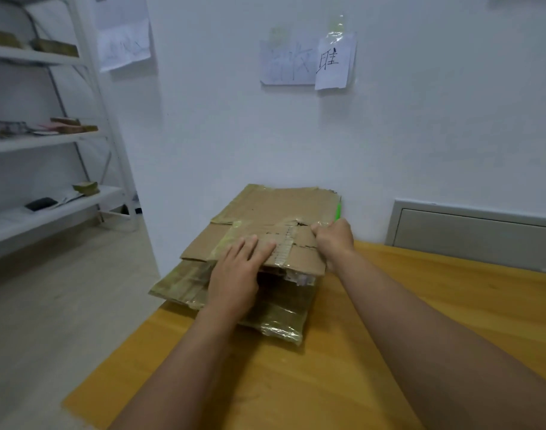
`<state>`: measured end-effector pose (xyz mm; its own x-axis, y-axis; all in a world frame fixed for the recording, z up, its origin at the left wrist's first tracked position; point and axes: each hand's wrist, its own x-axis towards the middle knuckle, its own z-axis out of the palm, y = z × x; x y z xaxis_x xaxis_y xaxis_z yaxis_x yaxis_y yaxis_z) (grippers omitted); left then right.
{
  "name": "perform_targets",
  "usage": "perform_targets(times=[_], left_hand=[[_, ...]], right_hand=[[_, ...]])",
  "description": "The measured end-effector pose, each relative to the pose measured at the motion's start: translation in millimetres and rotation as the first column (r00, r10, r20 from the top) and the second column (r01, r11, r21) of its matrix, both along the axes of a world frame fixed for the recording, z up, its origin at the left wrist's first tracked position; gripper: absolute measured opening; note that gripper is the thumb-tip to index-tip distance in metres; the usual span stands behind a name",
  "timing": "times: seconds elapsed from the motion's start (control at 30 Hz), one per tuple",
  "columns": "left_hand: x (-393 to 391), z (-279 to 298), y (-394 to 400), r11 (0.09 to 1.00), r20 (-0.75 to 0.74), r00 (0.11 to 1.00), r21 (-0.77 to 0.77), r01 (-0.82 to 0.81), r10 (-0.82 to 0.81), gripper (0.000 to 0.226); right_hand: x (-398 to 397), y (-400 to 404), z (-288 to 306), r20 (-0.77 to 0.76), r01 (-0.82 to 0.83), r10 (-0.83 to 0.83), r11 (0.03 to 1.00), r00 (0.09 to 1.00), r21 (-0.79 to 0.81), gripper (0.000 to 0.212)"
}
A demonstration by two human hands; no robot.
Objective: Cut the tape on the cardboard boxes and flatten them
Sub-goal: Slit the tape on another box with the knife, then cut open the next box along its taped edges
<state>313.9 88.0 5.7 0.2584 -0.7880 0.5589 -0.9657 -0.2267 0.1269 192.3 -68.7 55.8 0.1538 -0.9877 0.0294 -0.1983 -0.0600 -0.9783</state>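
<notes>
Where the yellow wooden table [343, 367] meets the white wall [234, 135], a cardboard box [265, 240] rests on the table's far left corner, its top flaps folded down and crossed by strips of clear tape [282, 248]. A jagged dark slit runs along the taped seam toward the right edge. Beneath the near flap a gap opens into the box, showing a dark interior and something pale and crumpled just inside; what it is cannot be told. The box sits on flattened cardboard [178, 287] wrapped in glossy tape, which overhangs the table edge at left. The left hand [237, 271] lies palm down with fingers straight, pressing the near flap. The right hand [333, 240] is clenched around a green-handled cutter [338, 211], whose handle sticks up behind the fist at the box's right edge; the blade is hidden. Two paper sheets [309, 62] with handwritten characters are taped to the wall above. A white shelving unit [88, 97] stands at left, its shelves carrying small brownish bundles and a dark flat object. A grey panel [470, 234] is set low in the wall at right.
</notes>
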Motion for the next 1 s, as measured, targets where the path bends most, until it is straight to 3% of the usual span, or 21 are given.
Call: perform_targets(times=[0.1,0.17,0.27,0.37,0.43,0.5,0.63,0.77,0.87,1.0], left_hand=[[10.0,-9.8,-7.8,0.995,0.041,0.998,-0.094,-0.04,0.044,0.07],[16.8,-9.0,-12.8,0.993,0.057,0.997,-0.112,-0.049,0.055,0.069],[23.7,-6.8,-17.7,0.998,0.042,0.997,0.003,-0.061,0.061,0.07],[26.9,-12.8,-18.3,0.99,0.007,0.998,0.128,-0.055,0.055,0.068],[27.6,-17.5,-17.2,0.978,-0.015,0.998,0.203,-0.055,0.059,0.066],[26.9,-22.8,-16.6,0.961,-0.015,0.999,0.272,-0.044,0.05,0.063],[24.3,-27.5,-17.3,0.957,-0.043,0.998,0.288,-0.041,0.056,0.059],[18.6,-14.8,-13.4,0.955,-0.146,0.987,0.297,-0.024,0.071,0.067],[7.6,-2.0,-8.8,0.972,-0.218,0.975,0.233,0.0,0.053,0.069],[-26.8,9.6,-3.6,0.994,-0.273,0.962,0.105,0.016,0.013,0.066]], right_hand=[[1.5,3.2,6.3,-0.296,-0.071,0.025,0.987,0.955,-0.146,0.036],[-0.6,11.1,9.4,-0.483,-0.108,-0.045,0.953,0.875,-0.284,0.042],[-2.7,27.8,6.3,-0.676,-0.296,-0.172,0.802,0.716,-0.518,0.053],[2.1,30.4,-7.1,-0.755,-0.509,0.076,0.781,0.651,-0.36,0.048],[4.7,24.5,-25.8,-0.769,-0.553,0.239,0.815,0.594,-0.174,0.051],[4.3,22.0,-46.9,-0.765,-0.544,0.3,0.835,0.569,-0.078,0.059],[2.7,20.7,-61.0,-0.714,-0.526,0.302,0.844,0.632,-0.108,0.059],[-12.9,28.1,-38.3,-0.565,-0.435,0.233,0.864,0.791,-0.253,0.034],[-40.5,40.4,-23.0,-0.409,-0.354,0.205,0.874,0.889,-0.332,0.02],[-96.1,59.1,-13.0,-0.28,-0.331,0.252,0.9,0.926,-0.284,0.014]])
